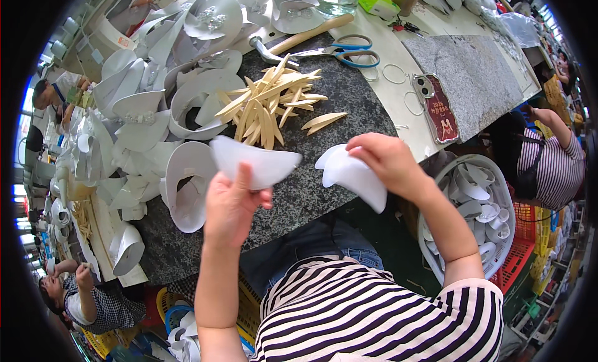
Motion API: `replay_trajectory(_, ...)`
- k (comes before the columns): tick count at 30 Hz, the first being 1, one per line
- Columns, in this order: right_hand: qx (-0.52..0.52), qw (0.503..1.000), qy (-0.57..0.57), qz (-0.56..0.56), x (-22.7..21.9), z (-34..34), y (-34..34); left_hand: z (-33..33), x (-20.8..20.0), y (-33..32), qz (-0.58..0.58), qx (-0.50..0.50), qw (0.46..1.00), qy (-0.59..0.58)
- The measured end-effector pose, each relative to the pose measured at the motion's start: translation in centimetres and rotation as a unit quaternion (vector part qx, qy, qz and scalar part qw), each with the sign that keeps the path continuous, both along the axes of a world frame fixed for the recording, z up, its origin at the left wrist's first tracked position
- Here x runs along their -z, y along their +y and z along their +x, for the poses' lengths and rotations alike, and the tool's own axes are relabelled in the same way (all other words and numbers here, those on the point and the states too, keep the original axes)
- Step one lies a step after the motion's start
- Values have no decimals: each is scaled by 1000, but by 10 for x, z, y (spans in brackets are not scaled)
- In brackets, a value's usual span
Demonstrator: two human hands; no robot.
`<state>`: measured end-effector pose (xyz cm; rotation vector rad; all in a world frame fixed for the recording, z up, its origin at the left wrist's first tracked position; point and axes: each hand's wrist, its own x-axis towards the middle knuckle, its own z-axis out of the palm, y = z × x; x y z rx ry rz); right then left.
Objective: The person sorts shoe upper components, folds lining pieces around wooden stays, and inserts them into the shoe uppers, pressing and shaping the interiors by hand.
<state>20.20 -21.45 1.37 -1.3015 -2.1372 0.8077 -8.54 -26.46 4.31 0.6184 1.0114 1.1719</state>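
My left hand (232, 203) is closed on a white curved shoe-upper piece (265, 166), thumb on its near face. To the right, my right hand (383, 162) pinches a second white upper piece (354, 178), which seems to have two overlapping layers. Both pieces are held above the speckled dark stone slab (293, 212), apart from each other. Beyond them lies a pile of tan, pointed, leaf-shaped pieces (274, 103), with a couple lying loose (324, 121) at its right. Several white shoe uppers (190, 181) are heaped beside my left hand.
A hammer (311, 35) and blue-handled scissors (349, 51) lie beyond the tan pile. At right are a phone (436, 109) and a grey slab (464, 69). A basket (507, 237) of white pieces stands beside my right arm. Other people sit at left and right.
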Motion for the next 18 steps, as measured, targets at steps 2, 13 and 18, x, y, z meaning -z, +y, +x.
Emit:
replay_trajectory(2, 17, 983, -98, 151, 10, -12, 1, 10, 8, -1, -8, 24, 1000, -16)
replay_trajectory(13, -192, 952, -213, 107, -6, 10, -54, -3, 20, -17, -22, 17, 1000, -1)
replay_trajectory(18, -93, 980, -30, 173, 24, 24, -53, 2, 20, -19, -23, 8, 1000, 7)
